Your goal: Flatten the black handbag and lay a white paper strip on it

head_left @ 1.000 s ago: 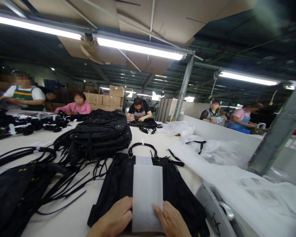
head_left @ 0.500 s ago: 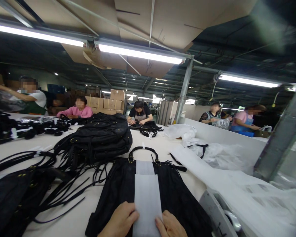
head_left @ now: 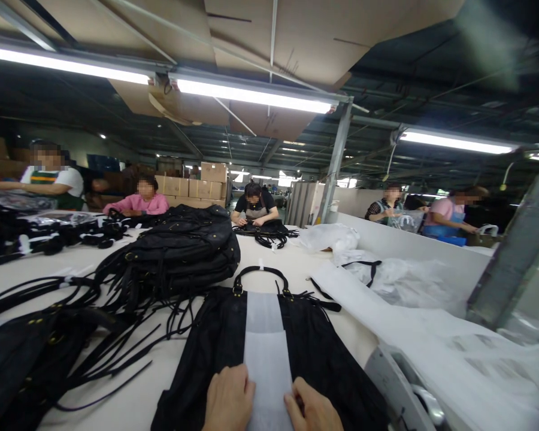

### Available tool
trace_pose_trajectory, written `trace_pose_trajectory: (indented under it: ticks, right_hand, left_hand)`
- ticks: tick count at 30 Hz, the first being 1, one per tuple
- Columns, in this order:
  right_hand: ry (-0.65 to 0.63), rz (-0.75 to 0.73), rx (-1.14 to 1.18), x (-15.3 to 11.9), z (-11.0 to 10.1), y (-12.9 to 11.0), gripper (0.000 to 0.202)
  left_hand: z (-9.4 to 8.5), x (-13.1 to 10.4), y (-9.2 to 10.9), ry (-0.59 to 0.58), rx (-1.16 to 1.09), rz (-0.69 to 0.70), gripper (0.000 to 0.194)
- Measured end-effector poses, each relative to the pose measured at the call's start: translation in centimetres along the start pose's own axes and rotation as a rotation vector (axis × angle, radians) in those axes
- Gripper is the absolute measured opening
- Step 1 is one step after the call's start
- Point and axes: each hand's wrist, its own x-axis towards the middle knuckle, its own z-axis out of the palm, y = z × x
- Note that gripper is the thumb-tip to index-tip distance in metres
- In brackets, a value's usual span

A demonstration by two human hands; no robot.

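Wide pale tabletop (head_left: pixel 130 395) under everything, running away from the hands toward co-workers seated at its far edges. Far-left of the hands, heap of black bags (head_left: pixel 179 245) stacked up, loose straps (head_left: pixel 117 353) trailing down toward the near-left. Far-right of the hands, white wrapping sheets (head_left: pixel 386 281) and clear plastic in a pile; grey metal frame post (head_left: pixel 512 263) further right, well apart.

Directly ahead of the hands: black handbag (head_left: pixel 318 359) lying flat, long axis straight away from the body, handle (head_left: pixel 260 275) at the far end, bottom end nearest the hands and partly cut off by the frame edge. White paper strip (head_left: pixel 265 359) laid down the bag's middle along that same axis, near end passing between the two hands, far end stopping short of the handle.

Left hand (head_left: pixel 229 398) just left of the strip, palm down, fingers curled over, pressing on bag at strip's left edge. Right hand (head_left: pixel 312 410) just right of the strip, fingertips bent onto its right edge. Both touching, about equally near; neither clenched. Cannot tell whether either is pinching the strip or only holding it flat, since the near end is out of frame.

Bag centred between the hands, no reach needed sideways; everything of it lies forward.
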Motion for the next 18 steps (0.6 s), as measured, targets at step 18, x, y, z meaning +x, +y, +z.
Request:
trace_pose_trajectory:
  ticks: [18]
  right_hand:
    - [-0.228, -0.055, -0.210, 0.6, -1.9, -2.1, 0.043]
  left_hand:
    - [0.5, 0.1, 0.5, -0.016, 0.123, -0.017, 0.026]
